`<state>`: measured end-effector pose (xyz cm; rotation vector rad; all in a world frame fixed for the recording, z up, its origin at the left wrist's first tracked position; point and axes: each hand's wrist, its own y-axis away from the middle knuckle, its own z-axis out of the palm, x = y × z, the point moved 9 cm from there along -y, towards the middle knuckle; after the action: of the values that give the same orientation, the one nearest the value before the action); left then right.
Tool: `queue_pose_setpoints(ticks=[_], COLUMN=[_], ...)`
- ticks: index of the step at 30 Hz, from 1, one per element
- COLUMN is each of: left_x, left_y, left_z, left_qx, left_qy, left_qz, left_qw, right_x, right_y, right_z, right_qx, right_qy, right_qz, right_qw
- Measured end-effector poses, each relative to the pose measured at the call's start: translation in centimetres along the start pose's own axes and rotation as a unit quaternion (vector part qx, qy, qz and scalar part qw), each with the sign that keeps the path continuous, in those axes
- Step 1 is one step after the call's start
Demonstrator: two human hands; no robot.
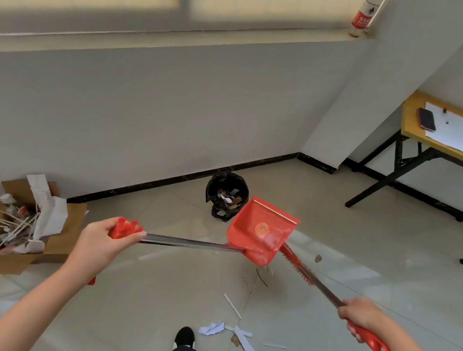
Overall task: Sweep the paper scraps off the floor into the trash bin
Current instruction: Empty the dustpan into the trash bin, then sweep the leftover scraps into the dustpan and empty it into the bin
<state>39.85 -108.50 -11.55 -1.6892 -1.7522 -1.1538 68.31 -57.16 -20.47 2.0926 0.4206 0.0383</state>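
left hand [102, 243]: closed around red grip of dustpan handle, metal rod running right to the pan
dustpan [261, 230]: red, lifted off floor, tilted, just beside the bin
right hand [359, 315]: clamped on broom [324, 290] handle, red bristle head tucked behind dustpan
trash bin [226, 196]: black liner, by the wall baseboard, paper scraps inside
paper scraps [233, 335]: white strips and a crumpled piece on floor near the shoe [185, 337]
cardboard box [16, 225]: left wall, full of waste
table [447, 152]: right edge, phone [427, 118] on paper sheet
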Motion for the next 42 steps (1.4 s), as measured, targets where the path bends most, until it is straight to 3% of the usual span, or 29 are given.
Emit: queue_pose_setpoints(ticks=[4, 10, 24, 30, 35, 42], left_x=[1.6, 4.6, 6.3, 5.3, 4.1, -1.6], left_y=[-1.9, -4.5, -9.4, -11.9, -13.4, -15.2], left_z=[5.2, 12.0, 17.1, 15.9, 13.8, 9.3], left_qx=[-0.053, -0.098, -0.073, -0.027, -0.064, -0.032], left_qy=[-0.121, -0.335, -0.431, -0.408, -0.405, -0.381], left_qz=[0.053, 0.149, 0.117, 0.079, 0.006, -0.080], left_qw=[0.990, 0.925, 0.892, 0.909, 0.912, 0.920], right_x=[-1.9, -6.1, -24.7, -31.3, -36.7, -42.0], right_y=[-0.1, -1.8, -14.6, -23.0, -28.8, -33.8], right_z=[-1.0, -2.3, -11.4, -16.0, -16.0, -10.1], right_qx=[0.024, 0.043, 0.001, 0.003, -0.031, -0.010], right_qy=[-0.013, -0.036, 0.107, 0.241, 0.311, 0.486], right_qz=[-0.021, -0.053, -0.158, -0.250, -0.298, -0.343], right_qw=[0.999, 0.997, 0.982, 0.938, 0.902, 0.804])
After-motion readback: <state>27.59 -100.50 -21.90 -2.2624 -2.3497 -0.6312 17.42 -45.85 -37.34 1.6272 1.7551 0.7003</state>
